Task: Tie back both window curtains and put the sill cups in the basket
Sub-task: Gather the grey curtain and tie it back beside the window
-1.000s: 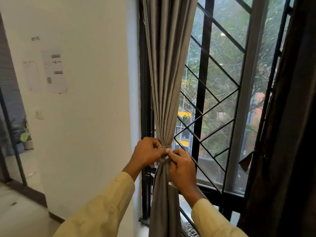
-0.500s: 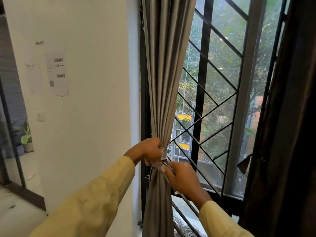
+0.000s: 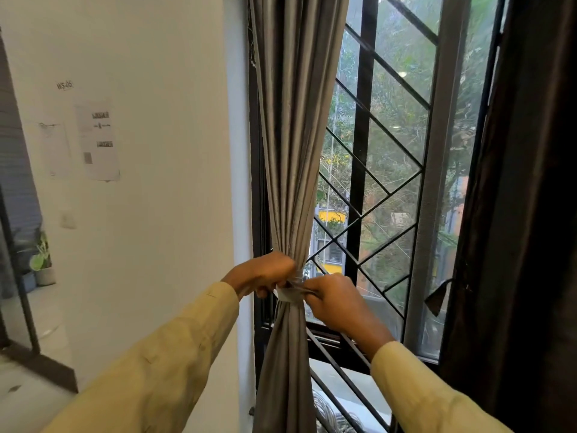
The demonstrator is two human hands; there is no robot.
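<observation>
The long grey cloth curtain (image 3: 293,151) hangs at the left side of the window with black metal bars (image 3: 359,151). It is bunched tight in the middle. A thin pale tie band (image 3: 288,294) goes around the bunch. The left hand (image 3: 265,275) curls its fingers tight on the band, right against the curtain. The right hand (image 3: 334,300) pinches the band's other end. A dark brown cloth curtain (image 3: 530,214) hangs loose on the right.

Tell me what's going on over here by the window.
A person in yellow sleeves is tying back the grey curtain on the window's left side. The left hand and right hand each grip the pale tie band wrapped round the gathered fabric. The dark curtain on the right hangs loose, not yet tied. No cups or basket are in view.
</observation>
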